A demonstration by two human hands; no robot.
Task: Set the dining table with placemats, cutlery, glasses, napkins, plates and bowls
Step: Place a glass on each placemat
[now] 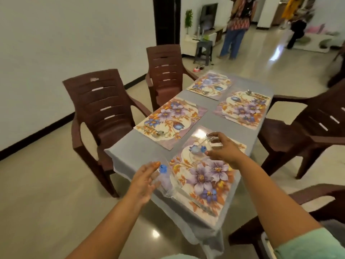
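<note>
Four placemats (202, 176) lie on the counter (134, 146). Two glasses: left hand (143, 181) grips one (165, 179), right hand (222, 151) the other (200, 151).

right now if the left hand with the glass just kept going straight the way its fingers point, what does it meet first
Probably the nearest placemat: the left hand, holding a clear glass, points toward its left edge. Depth is unclear, so it might pass above.
</note>
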